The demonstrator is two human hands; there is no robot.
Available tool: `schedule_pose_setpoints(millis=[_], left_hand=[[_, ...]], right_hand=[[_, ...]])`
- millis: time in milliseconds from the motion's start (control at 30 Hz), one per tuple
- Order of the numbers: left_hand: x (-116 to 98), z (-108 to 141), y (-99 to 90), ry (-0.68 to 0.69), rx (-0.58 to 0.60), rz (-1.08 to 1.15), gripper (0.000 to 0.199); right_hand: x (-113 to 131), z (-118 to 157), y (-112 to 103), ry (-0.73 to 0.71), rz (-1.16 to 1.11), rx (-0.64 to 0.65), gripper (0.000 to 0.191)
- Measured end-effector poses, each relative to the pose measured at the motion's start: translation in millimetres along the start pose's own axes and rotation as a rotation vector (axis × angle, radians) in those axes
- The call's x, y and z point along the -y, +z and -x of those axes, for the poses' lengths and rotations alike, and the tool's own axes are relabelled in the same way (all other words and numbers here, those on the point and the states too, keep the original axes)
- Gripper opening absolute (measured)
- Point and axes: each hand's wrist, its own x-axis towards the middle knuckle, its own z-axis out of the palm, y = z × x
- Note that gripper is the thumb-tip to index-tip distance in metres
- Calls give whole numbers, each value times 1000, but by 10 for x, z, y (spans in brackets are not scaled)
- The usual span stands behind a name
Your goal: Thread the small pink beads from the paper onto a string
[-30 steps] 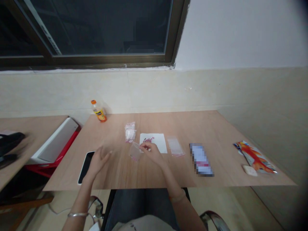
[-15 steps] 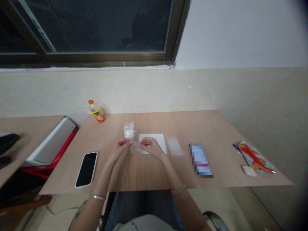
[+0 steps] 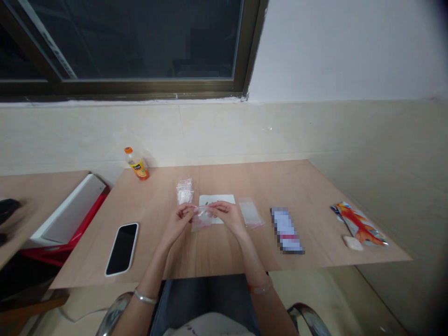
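A small clear plastic bag (image 3: 202, 218) is stretched between my two hands above the table. My left hand (image 3: 181, 218) pinches its left upper edge, and my right hand (image 3: 227, 215) grips the right side, fingers bent over it. Behind the bag lies a white sheet of paper (image 3: 226, 199), partly covered by my hands. A stack of clear plastic bags (image 3: 185, 191) sits just beyond my left hand. To the right of my right hand, more flat clear bags (image 3: 250, 213) rest on the wood.
On the table (image 3: 217, 256) are a white-framed phone (image 3: 122, 249) at left, a blurred-out phone (image 3: 287, 231) at right, an orange drink bottle (image 3: 137, 164) at the back left, a colourful packet (image 3: 362, 224) and a small white object (image 3: 353, 242) at far right.
The bag between my hands has opened out from a narrow strip to a wider, hanging sheet. My hands have turned slightly. The whole view has shifted a little.
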Motion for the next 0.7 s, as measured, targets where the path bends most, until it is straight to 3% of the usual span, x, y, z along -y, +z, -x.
schedule_pose_setpoints(millis=[267,533,700], left_hand=[[-41,-17,102,87,-96,-56,33],[-152,0,235,135,-107,-23,28],[-229,57,277,139,-48,19,30]], right_hand=[[-8,32,-55,-22,30,-36,28],[74,96,-80,-99,121,-106,19],[162,157,-96,-155,151,-107,17]])
